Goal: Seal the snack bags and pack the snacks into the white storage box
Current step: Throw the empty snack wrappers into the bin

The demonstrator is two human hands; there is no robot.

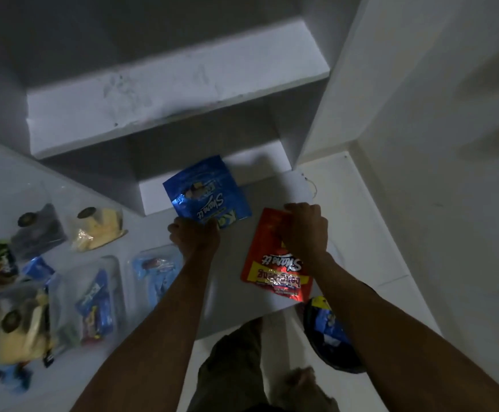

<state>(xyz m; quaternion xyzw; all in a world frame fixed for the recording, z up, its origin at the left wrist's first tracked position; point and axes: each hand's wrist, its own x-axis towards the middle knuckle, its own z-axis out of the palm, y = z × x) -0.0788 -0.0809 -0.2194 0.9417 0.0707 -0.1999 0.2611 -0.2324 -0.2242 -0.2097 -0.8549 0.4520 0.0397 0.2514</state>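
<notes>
Two bare forearms reach forward from the bottom edge over a pale counter (236, 295). The red snack bag (272, 263) is glossy, printed with white script and a yellow band, and lies flat at the counter's right side. The right hand (304, 230) is curled over its far top edge, fingers closed on it. The blue snack bag (206, 188), shiny with white lettering, lies further back by the white shelf (165, 93); the left hand (194, 236) pinches its near edge. Clear packets of snacks (96, 298) lie at the left
</notes>
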